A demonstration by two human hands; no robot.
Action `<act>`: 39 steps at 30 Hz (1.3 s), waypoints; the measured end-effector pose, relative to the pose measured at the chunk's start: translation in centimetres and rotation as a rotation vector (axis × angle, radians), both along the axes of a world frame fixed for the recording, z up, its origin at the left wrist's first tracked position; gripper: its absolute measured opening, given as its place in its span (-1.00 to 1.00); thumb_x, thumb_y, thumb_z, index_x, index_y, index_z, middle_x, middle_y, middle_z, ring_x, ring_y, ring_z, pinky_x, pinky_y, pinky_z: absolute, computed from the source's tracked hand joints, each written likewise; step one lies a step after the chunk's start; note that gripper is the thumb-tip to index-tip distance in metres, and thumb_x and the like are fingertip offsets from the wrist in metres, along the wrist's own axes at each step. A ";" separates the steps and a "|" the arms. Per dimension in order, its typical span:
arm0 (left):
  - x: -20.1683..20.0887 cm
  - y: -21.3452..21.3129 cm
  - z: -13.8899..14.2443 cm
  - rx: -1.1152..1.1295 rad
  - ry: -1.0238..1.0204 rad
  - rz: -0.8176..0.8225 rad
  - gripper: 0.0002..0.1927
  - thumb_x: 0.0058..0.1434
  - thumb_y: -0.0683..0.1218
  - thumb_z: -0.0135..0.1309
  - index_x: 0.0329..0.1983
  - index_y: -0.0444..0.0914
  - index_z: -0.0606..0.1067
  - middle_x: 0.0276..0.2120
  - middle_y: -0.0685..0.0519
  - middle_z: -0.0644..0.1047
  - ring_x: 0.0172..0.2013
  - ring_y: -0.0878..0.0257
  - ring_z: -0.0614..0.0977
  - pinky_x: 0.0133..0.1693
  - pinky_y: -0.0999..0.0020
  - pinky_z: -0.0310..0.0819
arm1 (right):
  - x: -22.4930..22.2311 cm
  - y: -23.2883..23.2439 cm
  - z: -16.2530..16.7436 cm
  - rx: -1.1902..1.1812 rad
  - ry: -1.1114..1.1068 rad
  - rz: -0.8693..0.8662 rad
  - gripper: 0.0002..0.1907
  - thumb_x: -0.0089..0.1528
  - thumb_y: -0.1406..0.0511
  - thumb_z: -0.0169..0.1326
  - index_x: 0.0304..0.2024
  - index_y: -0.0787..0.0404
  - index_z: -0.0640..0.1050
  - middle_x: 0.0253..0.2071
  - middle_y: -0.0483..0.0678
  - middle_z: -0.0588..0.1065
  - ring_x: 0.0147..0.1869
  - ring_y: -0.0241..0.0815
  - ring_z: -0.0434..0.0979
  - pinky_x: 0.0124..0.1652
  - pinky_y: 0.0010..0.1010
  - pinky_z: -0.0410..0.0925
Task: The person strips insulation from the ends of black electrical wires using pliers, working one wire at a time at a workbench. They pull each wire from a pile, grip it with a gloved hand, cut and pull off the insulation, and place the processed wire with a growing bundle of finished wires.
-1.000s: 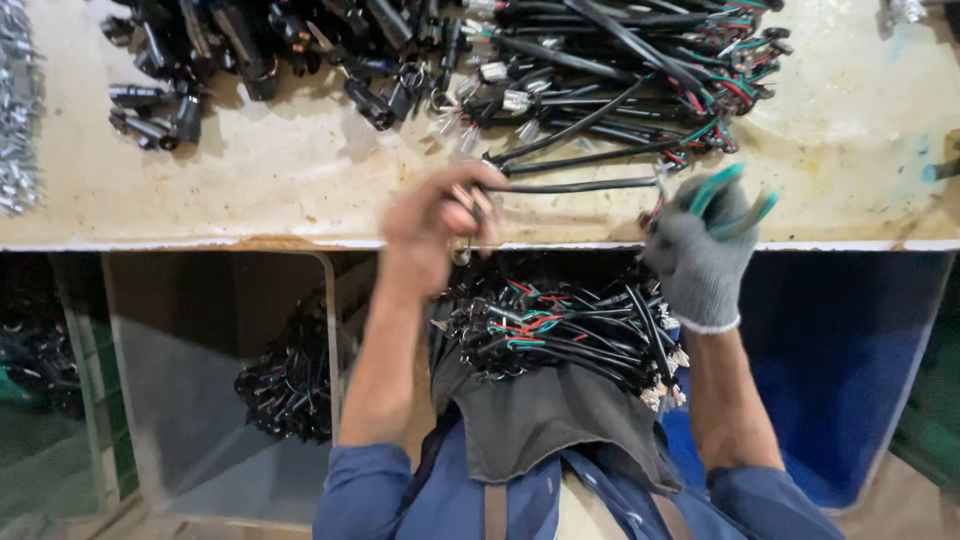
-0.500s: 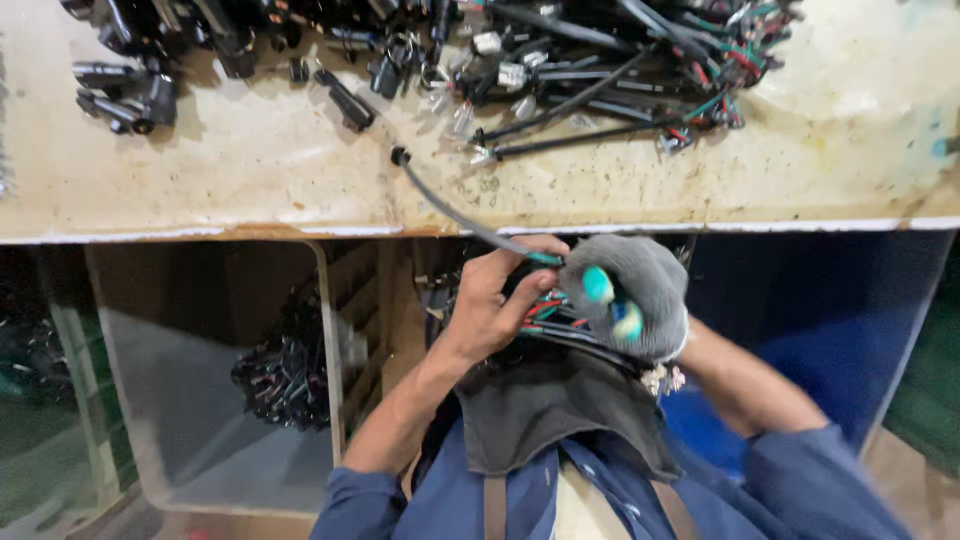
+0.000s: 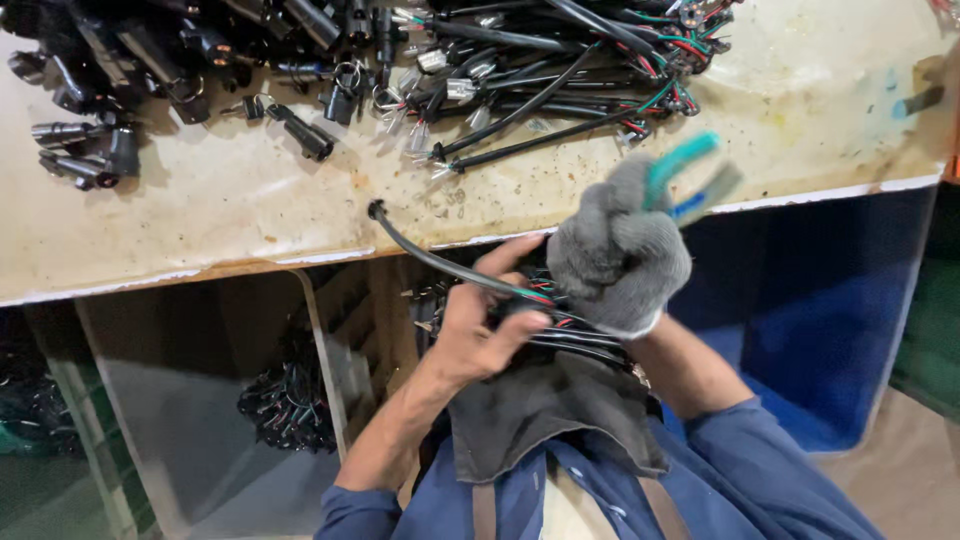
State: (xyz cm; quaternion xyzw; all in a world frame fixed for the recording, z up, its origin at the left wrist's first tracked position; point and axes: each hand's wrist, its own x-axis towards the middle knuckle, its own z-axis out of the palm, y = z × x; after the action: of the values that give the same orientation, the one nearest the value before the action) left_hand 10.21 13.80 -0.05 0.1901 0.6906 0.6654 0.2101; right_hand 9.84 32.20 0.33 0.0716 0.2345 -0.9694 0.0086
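Holding a black cable (image 3: 425, 255) just below the workbench (image 3: 250, 215) edge, the bare left hand (image 3: 480, 330) pinches it tight; the gloved right hand (image 3: 615, 255) grips teal-handled pliers (image 3: 685, 170). Wire-end work seems underway; bringing the pliers' tip onto the coloured wires needs careful aim.

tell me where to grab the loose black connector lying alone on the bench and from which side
Probably take the black connector across its straight barrel, mid-length, fingers coming from above. It lies flat and slanted on the workbench, with bare surface on both long sides.
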 end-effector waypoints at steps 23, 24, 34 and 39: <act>-14.7 -14.2 -3.0 -0.767 0.672 0.259 -0.76 0.33 -0.22 0.22 0.04 -0.15 0.56 0.50 -0.04 0.25 0.52 -0.04 0.15 0.42 0.07 0.16 | -1.3 2.6 -2.6 2.269 0.327 0.081 -0.80 0.15 0.31 0.31 -0.20 0.10 0.58 -0.33 0.01 0.52 -0.36 0.03 0.56 -0.43 -0.17 0.37; -14.2 -14.5 -3.1 -0.701 0.658 0.255 -0.70 0.36 -0.25 0.16 0.13 -0.16 0.53 0.53 -0.01 0.22 0.54 0.00 0.15 0.48 0.05 0.12 | -1.6 2.8 -3.0 2.286 0.288 0.154 -0.79 0.16 0.28 0.32 -0.21 0.10 0.57 -0.33 0.03 0.52 -0.38 0.05 0.56 -0.44 -0.16 0.36; -15.6 -14.3 -1.1 -0.878 0.890 0.094 -0.66 0.23 -0.13 0.36 0.04 -0.12 0.56 0.49 0.05 0.27 0.52 0.01 0.15 0.49 -0.03 0.06 | -3.8 4.0 -3.3 2.025 0.331 0.137 -0.62 0.23 0.31 0.33 0.04 0.16 0.48 -0.21 0.04 0.58 -0.16 0.06 0.65 -0.23 -0.18 0.45; -15.1 -13.3 -1.9 -0.677 0.697 0.069 -0.65 0.22 -0.25 0.30 0.06 -0.19 0.53 0.54 0.04 0.23 0.58 0.00 0.11 0.54 0.08 0.11 | -2.5 4.3 -4.7 2.029 0.359 -0.013 -0.57 0.18 0.34 0.33 0.06 0.16 0.49 -0.17 0.04 0.58 -0.18 0.04 0.64 -0.23 -0.20 0.45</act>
State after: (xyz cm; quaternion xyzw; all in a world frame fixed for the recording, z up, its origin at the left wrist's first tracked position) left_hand -4.88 0.49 -1.92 0.2997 0.9034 0.3067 -0.0057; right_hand 7.39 36.50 -4.41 -0.0997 0.9401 -0.3116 -0.0961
